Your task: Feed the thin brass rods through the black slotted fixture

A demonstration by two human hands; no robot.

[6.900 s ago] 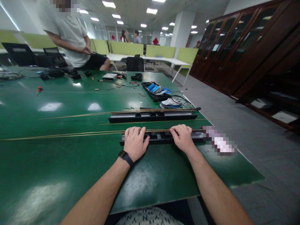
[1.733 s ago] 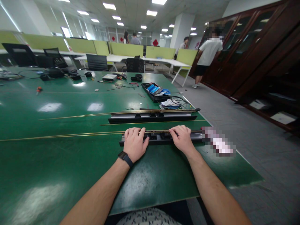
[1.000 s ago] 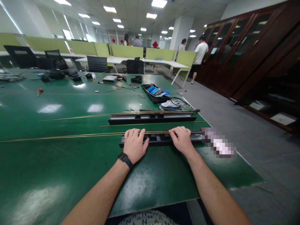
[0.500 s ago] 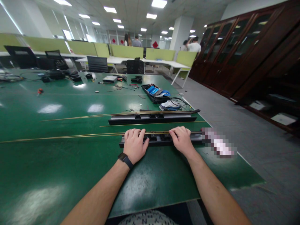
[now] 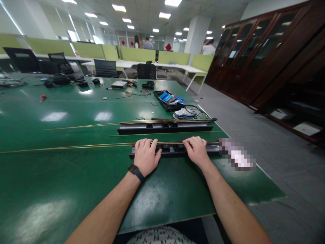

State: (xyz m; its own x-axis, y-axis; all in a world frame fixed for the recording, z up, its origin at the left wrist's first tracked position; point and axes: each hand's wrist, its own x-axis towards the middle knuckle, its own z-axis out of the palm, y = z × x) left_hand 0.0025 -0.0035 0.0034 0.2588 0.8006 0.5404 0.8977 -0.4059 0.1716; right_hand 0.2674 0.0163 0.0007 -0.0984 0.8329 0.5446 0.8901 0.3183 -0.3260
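Golden rods (image 5: 111, 145) under left hand (image 5: 146, 156); NY-lettered shirt (image 5: 162, 235).

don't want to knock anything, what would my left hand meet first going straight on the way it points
Going forward, the left hand would probably meet the lone gold rod just ahead; if it clears that, the far black rail. Heights are unclear.

Left hand (image 5: 146, 152), watch (image 5: 136, 172) on wrist, spread over near black rail (image 5: 175, 155) on green table (image 5: 76, 176); right hand (image 5: 196, 147) pinching thin brass-coloured rods (image 5: 172, 142) lying along rail and stretching far left; single rod (image 5: 142, 134) behind, then second black rail (image 5: 162, 129) with more rods (image 5: 152, 121); farther off, black tray (image 5: 174, 108) of blue items (image 5: 166, 97), office chairs (image 5: 105, 67), dark cabinets (image 5: 236, 67) at right
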